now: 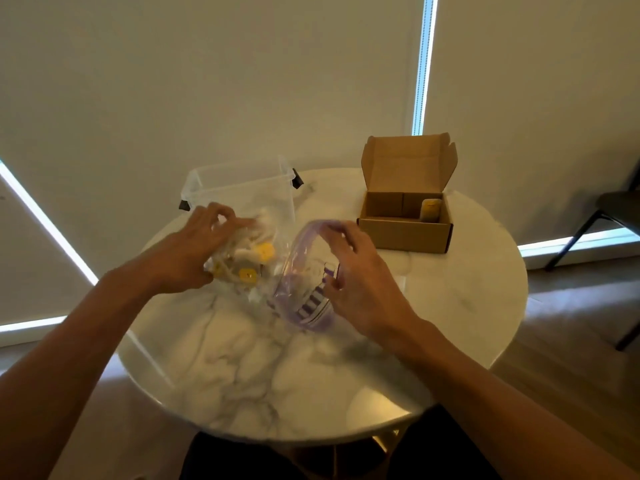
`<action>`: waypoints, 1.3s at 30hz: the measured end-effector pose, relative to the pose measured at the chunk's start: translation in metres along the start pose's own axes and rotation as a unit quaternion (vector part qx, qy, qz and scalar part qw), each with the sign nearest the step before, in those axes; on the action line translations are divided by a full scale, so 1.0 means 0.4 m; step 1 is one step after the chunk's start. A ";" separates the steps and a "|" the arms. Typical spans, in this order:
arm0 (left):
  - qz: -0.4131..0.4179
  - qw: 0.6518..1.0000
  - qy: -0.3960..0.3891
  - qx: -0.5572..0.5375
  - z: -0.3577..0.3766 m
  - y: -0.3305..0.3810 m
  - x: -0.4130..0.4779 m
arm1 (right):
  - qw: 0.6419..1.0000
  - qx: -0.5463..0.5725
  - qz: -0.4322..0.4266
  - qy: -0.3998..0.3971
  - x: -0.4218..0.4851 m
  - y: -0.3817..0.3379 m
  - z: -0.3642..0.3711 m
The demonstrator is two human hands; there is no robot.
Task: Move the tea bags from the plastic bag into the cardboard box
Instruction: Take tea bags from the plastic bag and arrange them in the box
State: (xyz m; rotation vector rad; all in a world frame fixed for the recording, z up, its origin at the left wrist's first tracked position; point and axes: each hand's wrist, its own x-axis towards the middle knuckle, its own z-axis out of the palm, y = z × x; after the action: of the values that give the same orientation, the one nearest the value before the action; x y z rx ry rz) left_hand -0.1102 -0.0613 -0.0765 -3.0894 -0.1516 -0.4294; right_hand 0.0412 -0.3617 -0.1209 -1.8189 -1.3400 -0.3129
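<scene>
The left hand is gripping the closed end of a clear plastic bag with a purple zip rim, its fingers curling into the plastic and bunching it around the contents. The right hand is pinching the purple rim, fingers over the top edge and thumb at the lower edge, and is holding the mouth open in a wide loop. The mouth is facing toward 3 o'clock.

Inside the bag, white tea bags with yellow tags are lying heaped against the left hand's side. The bag is sitting near the middle of a round white marble table.

At 1 o'clock on the table, well apart from the hands, a brown cardboard box is standing with its lid flap upright. A single tea bag is leaning in its right rear corner.

At 11 o'clock, just behind the bag, a clear plastic tub with black latches is standing; motion blur is softening it. A dark chair is showing at 3 o'clock beyond the table.
</scene>
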 end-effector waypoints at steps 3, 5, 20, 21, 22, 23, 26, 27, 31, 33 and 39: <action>-0.006 0.998 0.053 -0.023 0.022 -0.014 -0.004 | 0.999 0.036 -0.015 0.010 -0.009 -0.004 0.008; -0.017 0.995 0.099 0.002 0.019 -0.027 0.012 | 0.999 0.030 -0.027 0.029 -0.005 0.001 0.009; -0.171 0.931 0.217 -0.239 0.069 0.130 -0.072 | 0.998 -0.031 0.013 0.060 -0.072 0.028 -0.018; -0.170 0.913 0.236 -0.285 0.068 0.168 -0.074 | 0.998 -0.027 0.010 0.047 -0.082 0.020 -0.015; -0.154 0.900 0.244 -0.326 0.071 0.200 -0.073 | 1.000 -0.014 0.005 0.016 -0.089 0.011 -0.010; -0.136 0.891 0.242 -0.358 0.072 0.222 -0.069 | 1.000 -0.003 -0.002 -0.024 -0.092 0.001 -0.001; -0.104 0.893 0.208 -0.385 0.066 0.253 -0.034 | 0.994 -0.029 -0.029 -0.102 -0.075 -0.020 0.032; -0.097 0.901 0.194 -0.377 0.059 0.259 -0.018 | 0.991 -0.044 -0.029 -0.120 -0.057 -0.026 0.041; -0.043 0.910 0.122 -0.393 0.014 0.267 0.049 | 0.978 -0.094 -0.032 -0.181 0.013 -0.026 0.065; -0.017 0.912 0.067 -0.405 -0.009 0.272 0.063 | 0.979 -0.069 -0.019 -0.192 0.023 -0.013 0.070; 0.032 0.916 0.088 -0.390 0.036 0.269 0.056 | 0.986 -0.010 0.027 -0.163 0.006 0.038 0.041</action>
State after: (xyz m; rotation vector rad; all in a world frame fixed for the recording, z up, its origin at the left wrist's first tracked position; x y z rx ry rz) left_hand -0.0742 -0.1660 -0.0848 -3.7687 0.1727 -0.9713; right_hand 0.0510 -0.3493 -0.1368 -1.9805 -1.5077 0.0015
